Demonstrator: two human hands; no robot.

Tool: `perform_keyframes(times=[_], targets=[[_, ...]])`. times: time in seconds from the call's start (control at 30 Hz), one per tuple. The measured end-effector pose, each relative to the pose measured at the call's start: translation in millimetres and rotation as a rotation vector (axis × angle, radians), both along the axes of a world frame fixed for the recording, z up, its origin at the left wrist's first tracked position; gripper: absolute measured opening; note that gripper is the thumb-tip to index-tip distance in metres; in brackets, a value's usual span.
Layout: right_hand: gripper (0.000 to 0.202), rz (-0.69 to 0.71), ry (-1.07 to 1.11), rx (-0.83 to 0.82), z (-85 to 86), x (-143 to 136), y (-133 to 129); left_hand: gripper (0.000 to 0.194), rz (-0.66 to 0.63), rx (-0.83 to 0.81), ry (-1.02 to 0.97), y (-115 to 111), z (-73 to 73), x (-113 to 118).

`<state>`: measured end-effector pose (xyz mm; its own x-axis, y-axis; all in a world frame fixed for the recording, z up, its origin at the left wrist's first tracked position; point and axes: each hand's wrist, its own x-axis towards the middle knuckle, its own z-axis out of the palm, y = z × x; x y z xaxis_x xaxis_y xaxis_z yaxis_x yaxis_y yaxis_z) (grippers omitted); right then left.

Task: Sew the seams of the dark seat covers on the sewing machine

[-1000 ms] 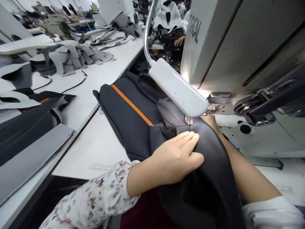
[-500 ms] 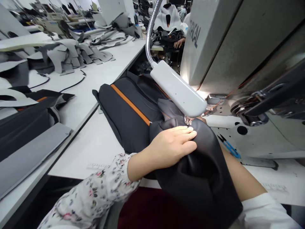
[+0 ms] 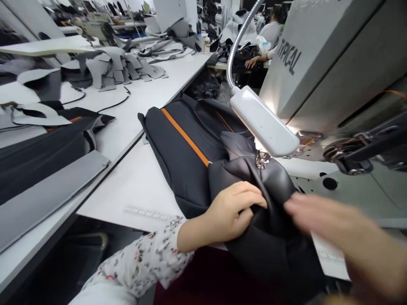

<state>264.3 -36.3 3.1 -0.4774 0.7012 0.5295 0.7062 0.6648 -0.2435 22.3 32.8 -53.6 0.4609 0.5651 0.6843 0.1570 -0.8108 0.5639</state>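
A black leather-like cover [image 3: 187, 169] with an orange stripe lies across the sewing table, its near part bunched and hanging over the front edge. Under the presser foot [image 3: 262, 160] of the sewing machine [image 3: 314, 55] sits a fold of this cover. My left hand [image 3: 233, 209] is closed on the bunched material just in front of the foot, fingers curled into a crease. To the right, my right hand [image 3: 333, 220] is smeared by motion, its fingertips at the cover's right side; whether they grip it cannot be told.
A white lamp [image 3: 265, 123] on a bent metal neck hangs close over the needle area. On the left table [image 3: 136, 99] are grey cut pieces [image 3: 108, 65] and a grey panel [image 3: 54, 199]. Another person's hand [image 3: 252, 62] rests on dark material at the back.
My left hand has drawn back from the presser foot and curled into the material. My right hand, mostly hidden behind the cover before, has come up to its right side. The view has shifted.
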Motion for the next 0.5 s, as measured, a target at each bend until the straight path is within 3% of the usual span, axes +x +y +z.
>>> perform_keyframes(times=[0.07, 0.17, 0.23, 0.37, 0.43, 0.5], targets=[[0.051, 0.031, -0.131, 0.014, 17.8, -18, -18, 0.029, -0.051, -0.038, 0.101, 2, -11.2, 10], [0.01, 0.068, -0.229, -0.066, 25.9, -33, -15, 0.027, -0.089, 0.101, 0.229, 11, -23.8, 22], [0.015, 0.149, -0.184, -0.09, 21.7, -32, -10, 0.026, -0.101, 0.179, 0.267, 15, -21.0, 20], [0.022, 0.333, -0.078, -0.072, 5.7, -19, -17, 0.029, -0.141, 0.413, 0.224, 12, 16.1, -9], [0.033, 0.355, 0.002, -0.103, -0.5, -9, -21, 0.03, -0.082, 0.527, 0.171, 9, 35.6, -25], [0.041, 0.401, 0.087, -0.146, -3.3, 5, -20, 0.025, -0.025, 0.614, 0.109, 10, 44.8, -36]])
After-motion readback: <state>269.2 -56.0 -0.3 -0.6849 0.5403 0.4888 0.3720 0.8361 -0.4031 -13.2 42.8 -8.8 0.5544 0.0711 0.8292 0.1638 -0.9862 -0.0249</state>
